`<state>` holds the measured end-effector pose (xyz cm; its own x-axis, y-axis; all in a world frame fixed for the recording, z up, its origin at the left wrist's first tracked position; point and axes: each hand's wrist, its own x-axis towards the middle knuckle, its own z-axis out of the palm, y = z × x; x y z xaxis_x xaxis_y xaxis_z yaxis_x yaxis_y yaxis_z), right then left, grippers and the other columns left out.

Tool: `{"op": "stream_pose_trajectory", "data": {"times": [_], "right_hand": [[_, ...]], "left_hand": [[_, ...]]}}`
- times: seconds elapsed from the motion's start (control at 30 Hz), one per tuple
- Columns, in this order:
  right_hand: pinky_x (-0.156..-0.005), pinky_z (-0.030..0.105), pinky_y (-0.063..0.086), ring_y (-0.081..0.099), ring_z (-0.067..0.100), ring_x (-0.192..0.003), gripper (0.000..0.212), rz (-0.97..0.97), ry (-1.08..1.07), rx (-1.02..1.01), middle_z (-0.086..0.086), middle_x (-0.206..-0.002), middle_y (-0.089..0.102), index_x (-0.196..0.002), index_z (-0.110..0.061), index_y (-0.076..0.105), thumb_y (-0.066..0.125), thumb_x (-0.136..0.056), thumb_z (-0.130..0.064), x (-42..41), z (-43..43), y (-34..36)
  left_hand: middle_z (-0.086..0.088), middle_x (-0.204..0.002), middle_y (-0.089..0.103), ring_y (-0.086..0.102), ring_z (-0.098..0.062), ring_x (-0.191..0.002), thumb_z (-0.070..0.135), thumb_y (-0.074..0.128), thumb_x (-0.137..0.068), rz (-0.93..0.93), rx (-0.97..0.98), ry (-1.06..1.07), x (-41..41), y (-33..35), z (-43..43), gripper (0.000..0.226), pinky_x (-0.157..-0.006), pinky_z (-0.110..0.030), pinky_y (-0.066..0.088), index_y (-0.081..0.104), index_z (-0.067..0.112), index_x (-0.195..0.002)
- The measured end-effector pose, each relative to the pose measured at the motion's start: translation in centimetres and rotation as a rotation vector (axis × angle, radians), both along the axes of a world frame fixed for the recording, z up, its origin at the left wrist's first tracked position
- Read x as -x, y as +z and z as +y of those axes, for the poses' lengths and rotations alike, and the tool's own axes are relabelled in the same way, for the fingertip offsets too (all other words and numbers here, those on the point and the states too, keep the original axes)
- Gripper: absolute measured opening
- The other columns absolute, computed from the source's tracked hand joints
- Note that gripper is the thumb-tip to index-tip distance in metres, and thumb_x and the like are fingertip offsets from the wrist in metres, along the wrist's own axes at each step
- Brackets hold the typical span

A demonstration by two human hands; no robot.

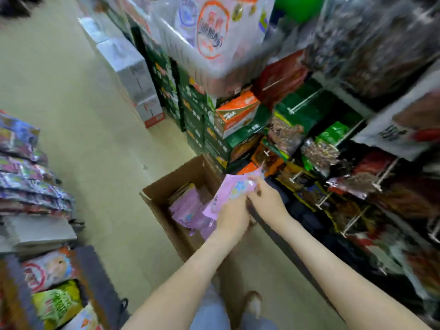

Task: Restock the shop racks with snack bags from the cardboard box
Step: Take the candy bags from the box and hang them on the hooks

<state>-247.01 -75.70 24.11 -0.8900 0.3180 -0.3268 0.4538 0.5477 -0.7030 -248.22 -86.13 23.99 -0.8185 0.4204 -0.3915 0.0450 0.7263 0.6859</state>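
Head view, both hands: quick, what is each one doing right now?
Left hand: closed, gripping the lower part of the pink snack bag.
Right hand: closed, pinching the same bag near its upper end.

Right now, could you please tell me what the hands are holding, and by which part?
Both hold one pink snack bag: the left hand grips its lower end, the right hand pinches its upper edge.

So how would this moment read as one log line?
left hand: grips pink snack bag | right hand: pinches same bag's upper edge | cardboard box: open, more pink bags inside | phase: bag held over box
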Motion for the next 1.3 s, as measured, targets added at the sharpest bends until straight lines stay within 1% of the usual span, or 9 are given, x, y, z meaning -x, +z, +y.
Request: {"op": "stream_pose_trajectory", "data": {"times": [0.17,0.47,0.63,0.73,0.8,0.93,1.07,1.2,1.3], "right_hand": [[-0.074,0.026,0.039,0.054,0.017,-0.088,0.012,0.241,-0.014,-0.13,0.0,-0.095,0.062,-0.1,-0.013,0.06,0.049,-0.096,-0.015,-7.9,6.4,8.9],[-0.069,0.039,0.035,0.044,0.027,-0.077,0.02,0.459,-0.462,-0.703,0.003,-0.079,0.042,-0.081,-0.013,0.066,0.053,-0.083,-0.027,-30.5,16.8,15.6],[-0.083,0.036,0.022,0.033,0.018,-0.099,0.023,0.5,-0.648,-0.893,0.0,-0.101,0.055,-0.075,-0.023,0.07,0.056,-0.081,-0.04,-44.3,21.3,20.6],[-0.09,0.052,0.034,0.031,0.013,-0.098,0.029,0.537,-0.712,-0.88,-0.013,-0.083,0.055,-0.082,-0.022,0.071,0.05,-0.082,-0.043,-50.7,24.0,24.1],[-0.094,0.047,0.026,0.033,0.011,-0.096,0.023,0.58,-0.777,-0.923,-0.016,-0.078,0.056,-0.083,-0.024,0.072,0.054,-0.083,-0.039,-54.0,25.6,26.5],[-0.094,0.041,0.022,0.037,0.01,-0.098,0.008,0.633,-0.897,-0.967,-0.022,-0.078,0.052,-0.087,-0.028,0.072,0.065,-0.086,-0.032,-59.5,29.1,30.9],[-0.096,0.043,0.025,0.035,0.008,-0.099,0.006,0.74,-0.986,-0.977,-0.03,-0.072,0.045,-0.087,-0.027,0.073,0.07,-0.083,-0.03,-63.3,33.2,34.6],[-0.092,0.033,0.024,0.038,0.017,-0.104,0.013,0.778,-1.016,-1.008,-0.019,-0.081,0.051,-0.09,-0.024,0.073,0.07,-0.082,-0.033,-65.8,39.0,37.3],[-0.101,0.042,0.025,0.034,0.013,-0.101,0.013,0.78,-1.042,-0.976,-0.019,-0.085,0.052,-0.091,-0.026,0.071,0.068,-0.082,-0.036,-67.3,43.2,39.0]], "left_hand": [[-0.019,-0.099,0.067,0.061,-0.035,-0.096,0.029,0.039,-0.099,0.268,-0.018,-0.463,-0.6,8.6,4.5,0.036,-0.082,-0.04,0.041,0.065,0.005,-0.107],[-0.015,-0.087,0.065,0.058,-0.031,-0.091,0.014,0.05,-0.094,0.453,-0.161,-0.906,-17.9,19.4,18.5,0.017,-0.071,-0.034,0.035,0.062,0.008,-0.083],[-0.006,-0.081,0.065,0.059,-0.026,-0.088,0.019,0.055,-0.092,0.546,-0.269,-0.981,-30.4,23.8,25.1,0.016,-0.065,-0.031,0.034,0.065,0.009,-0.088],[-0.006,-0.078,0.067,0.062,-0.024,-0.085,0.02,0.058,-0.089,0.6,-0.385,-1.01,-36.7,27.0,28.5,0.014,-0.069,-0.032,0.041,0.064,0.01,-0.082],[-0.007,-0.076,0.068,0.063,-0.026,-0.082,0.021,0.061,-0.087,0.646,-0.456,-0.991,-40.2,29.2,30.3,0.013,-0.07,-0.033,0.044,0.066,0.011,-0.08],[-0.007,-0.07,0.069,0.063,-0.026,-0.078,0.021,0.065,-0.084,0.701,-0.62,-0.972,-45.6,33.5,34.6,0.011,-0.067,-0.036,0.044,0.072,0.014,-0.078],[0.01,-0.046,0.04,0.043,-0.014,-0.058,0.019,0.066,-0.084,0.719,-0.723,-0.947,-49.5,37.3,39.2,0.044,-0.056,-0.028,0.026,0.042,0.028,-0.047],[0.016,-0.051,0.045,0.048,-0.012,-0.063,0.022,0.065,-0.084,0.717,-0.8,-0.939,-51.7,39.5,44.9,0.021,-0.057,-0.025,0.028,0.061,0.024,-0.063],[0.009,-0.048,0.042,0.046,-0.011,-0.055,0.024,0.067,-0.083,0.749,-0.872,-0.901,-53.1,41.0,49.3,0.032,-0.053,-0.025,0.024,0.052,0.02,-0.055]]}}
